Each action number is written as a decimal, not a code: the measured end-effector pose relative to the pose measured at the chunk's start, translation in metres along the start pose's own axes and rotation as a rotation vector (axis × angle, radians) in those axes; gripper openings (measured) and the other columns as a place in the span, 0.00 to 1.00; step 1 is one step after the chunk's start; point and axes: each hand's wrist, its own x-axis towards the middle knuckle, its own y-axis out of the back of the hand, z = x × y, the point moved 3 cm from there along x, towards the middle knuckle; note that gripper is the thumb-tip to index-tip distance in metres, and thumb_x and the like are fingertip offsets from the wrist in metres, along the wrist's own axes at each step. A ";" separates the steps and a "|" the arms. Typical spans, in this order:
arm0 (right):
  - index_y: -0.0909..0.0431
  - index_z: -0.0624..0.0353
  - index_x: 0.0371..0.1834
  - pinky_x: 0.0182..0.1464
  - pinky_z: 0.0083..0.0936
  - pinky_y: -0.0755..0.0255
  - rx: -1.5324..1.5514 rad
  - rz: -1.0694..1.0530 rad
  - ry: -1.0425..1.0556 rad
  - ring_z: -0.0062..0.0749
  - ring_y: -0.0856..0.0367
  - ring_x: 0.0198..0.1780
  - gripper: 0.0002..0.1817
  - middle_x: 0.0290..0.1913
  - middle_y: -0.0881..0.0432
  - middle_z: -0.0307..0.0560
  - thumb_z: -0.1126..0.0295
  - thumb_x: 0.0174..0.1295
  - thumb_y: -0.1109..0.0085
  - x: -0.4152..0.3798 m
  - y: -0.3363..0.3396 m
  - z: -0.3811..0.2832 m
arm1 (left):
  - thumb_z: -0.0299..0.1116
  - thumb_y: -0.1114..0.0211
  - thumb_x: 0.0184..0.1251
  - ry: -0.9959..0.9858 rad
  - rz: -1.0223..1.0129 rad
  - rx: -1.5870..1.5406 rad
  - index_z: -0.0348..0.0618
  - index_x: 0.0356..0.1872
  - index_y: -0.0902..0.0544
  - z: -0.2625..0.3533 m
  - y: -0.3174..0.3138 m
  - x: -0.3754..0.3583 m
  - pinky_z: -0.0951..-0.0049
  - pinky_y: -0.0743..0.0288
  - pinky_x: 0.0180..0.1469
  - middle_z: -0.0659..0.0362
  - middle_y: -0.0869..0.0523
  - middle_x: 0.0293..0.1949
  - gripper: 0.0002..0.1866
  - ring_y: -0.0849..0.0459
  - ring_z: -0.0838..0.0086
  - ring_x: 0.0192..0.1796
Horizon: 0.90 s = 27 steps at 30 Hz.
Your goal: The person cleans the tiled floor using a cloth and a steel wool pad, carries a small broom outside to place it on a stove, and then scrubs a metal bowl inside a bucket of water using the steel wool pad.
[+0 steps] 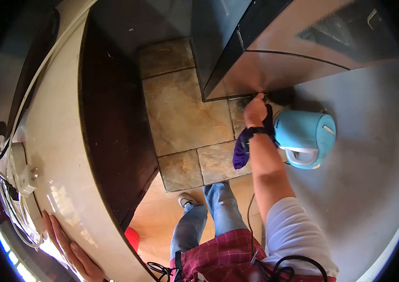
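Observation:
My right hand (256,112) is stretched out to the lower edge of a copper-coloured appliance or cabinet panel (298,70), over the stone-look tiles. A purple cloth (241,152) is bunched under this hand and wrist, and the fingers seem closed on it, though they are partly hidden. Close to the right of the wrist is a light blue kettle (298,129) with a white handle. My left hand (70,251) lies with fingers extended on the edge of the cream countertop (58,164), near a white plug (29,180) and cables.
Stone-look tiles (185,110) form a ledge between the dark brown panel (115,117) and the copper-coloured front. A grey surface (359,188) extends at the right. A power strip (20,160) with tangled cords sits at the left. Something red (132,238) shows below.

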 end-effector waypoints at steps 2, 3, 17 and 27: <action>0.36 0.66 0.46 0.33 0.42 0.23 0.067 -0.007 0.047 0.51 0.17 0.32 0.12 0.28 0.18 0.58 0.70 0.65 0.54 -0.031 -0.001 -0.032 | 0.40 0.68 0.73 -0.012 -0.014 0.028 0.34 0.69 0.43 0.001 0.003 0.000 0.55 0.59 0.72 0.45 0.46 0.71 0.28 0.49 0.54 0.73; 0.34 0.64 0.45 0.31 0.43 0.24 0.072 -0.113 0.166 0.50 0.17 0.30 0.11 0.27 0.19 0.55 0.69 0.64 0.52 -0.051 -0.031 -0.043 | 0.40 0.68 0.73 -0.028 -0.032 0.064 0.34 0.69 0.43 0.002 0.002 0.001 0.55 0.59 0.73 0.45 0.46 0.71 0.28 0.49 0.54 0.73; 0.33 0.61 0.42 0.32 0.43 0.23 0.014 -0.151 0.077 0.53 0.18 0.31 0.08 0.28 0.19 0.59 0.70 0.65 0.58 -0.078 -0.022 -0.044 | 0.39 0.66 0.72 -0.004 -0.032 0.038 0.31 0.68 0.43 -0.004 0.002 0.001 0.52 0.54 0.71 0.41 0.46 0.70 0.28 0.47 0.48 0.72; 0.33 0.59 0.53 0.33 0.37 0.22 -0.002 -0.259 0.899 0.46 0.17 0.34 0.15 0.33 0.19 0.57 0.71 0.64 0.58 -0.141 -0.056 -0.201 | 0.36 0.64 0.70 0.030 -0.083 0.080 0.29 0.67 0.41 -0.004 0.007 0.004 0.51 0.54 0.70 0.38 0.46 0.69 0.28 0.47 0.45 0.71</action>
